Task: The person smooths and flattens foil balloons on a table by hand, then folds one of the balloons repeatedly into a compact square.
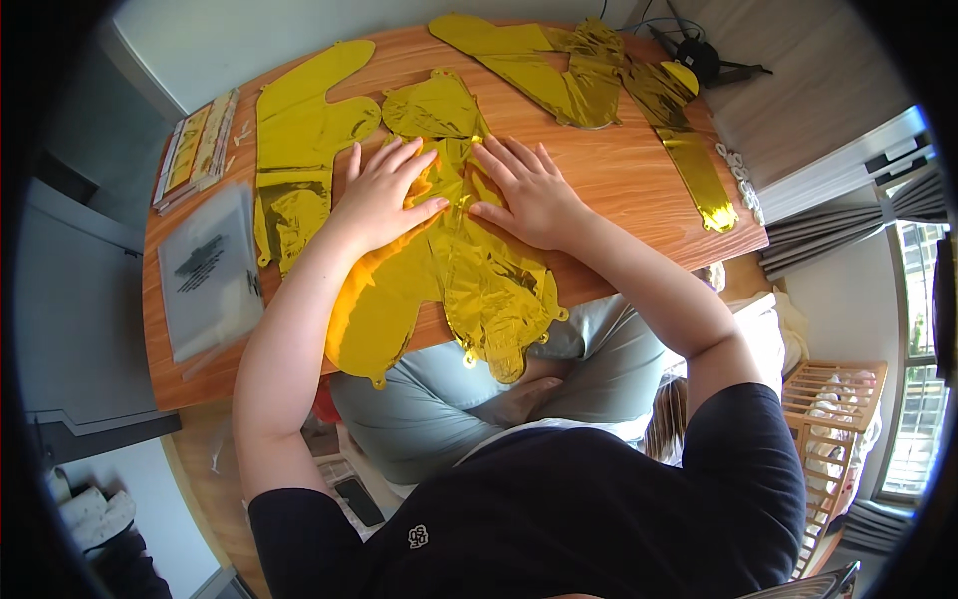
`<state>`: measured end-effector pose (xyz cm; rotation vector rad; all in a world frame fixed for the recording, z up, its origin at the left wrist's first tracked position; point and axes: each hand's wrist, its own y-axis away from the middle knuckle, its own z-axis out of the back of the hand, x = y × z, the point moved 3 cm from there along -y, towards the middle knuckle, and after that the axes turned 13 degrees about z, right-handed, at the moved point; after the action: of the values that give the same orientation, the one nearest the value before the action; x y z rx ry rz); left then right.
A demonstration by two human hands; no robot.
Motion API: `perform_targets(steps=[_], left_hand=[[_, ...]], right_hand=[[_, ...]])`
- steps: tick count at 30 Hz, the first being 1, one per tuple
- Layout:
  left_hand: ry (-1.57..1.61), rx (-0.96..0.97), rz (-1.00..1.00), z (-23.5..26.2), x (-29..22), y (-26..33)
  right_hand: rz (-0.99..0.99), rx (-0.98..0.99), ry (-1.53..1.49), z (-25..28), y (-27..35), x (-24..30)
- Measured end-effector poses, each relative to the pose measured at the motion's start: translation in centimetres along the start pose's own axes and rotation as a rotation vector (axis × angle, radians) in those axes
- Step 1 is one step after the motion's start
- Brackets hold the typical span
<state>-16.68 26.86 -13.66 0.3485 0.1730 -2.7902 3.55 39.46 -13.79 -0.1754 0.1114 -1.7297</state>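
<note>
From my distance I see a wooden table (639,180) with gold foil shapes over it. The middle foil (499,285) is creased, and its near end goes past the table edge, above the lap (429,409). The right foil (499,50) lies on the far right; the left foil (294,130) lies just beside the middle one. At near left is a clear bag (215,280). The left hand (384,200) and the right hand (529,195) are flat on the middle foil, palms down, fingers spread, and I see nothing gripped. An orange strip (349,299) shows below the left hand; its nature I cannot tell. In my judgement, the foil could slide into the lap if its hanging end is pulled, or tear if the hands press hard across the creases
</note>
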Motion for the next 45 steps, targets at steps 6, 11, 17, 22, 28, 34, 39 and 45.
perform_targets(steps=[6, 11, 17, 22, 28, 34, 39, 45], left_hand=[[0.304, 0.023, 0.027, 0.8, 1.1, -0.6], [0.348, -0.442, -0.132, 5.0, 0.7, 0.4], [0.283, -0.223, -0.154, 5.6, -4.6, -1.3], [0.170, -0.193, -0.173, 1.9, -4.0, -8.8], [0.189, -0.096, -0.015, 0.2, -3.9, -11.8], [0.288, -0.118, -0.050, 0.2, -3.6, -12.7], [0.324, -0.127, -0.013, -0.2, -4.4, -12.5], [0.202, -0.202, -0.116, -0.7, -3.4, -12.3]], right_hand=[[0.011, -0.039, 0.011, -0.1, 0.1, 0.0], [-0.007, -0.034, 0.011, -0.5, 0.6, -0.3], [-0.018, -0.008, -0.020, 0.0, 0.6, -0.1], [-0.015, 0.003, -0.047, 0.2, 0.3, 0.1], [-0.001, -0.051, -0.067, -0.4, 0.4, -0.4], [0.000, -0.060, -0.088, -0.2, 0.4, -0.1], [-0.013, -0.023, -0.088, -0.1, 0.5, -0.3], [-0.006, -0.012, -0.089, 0.1, 0.5, -0.1]])
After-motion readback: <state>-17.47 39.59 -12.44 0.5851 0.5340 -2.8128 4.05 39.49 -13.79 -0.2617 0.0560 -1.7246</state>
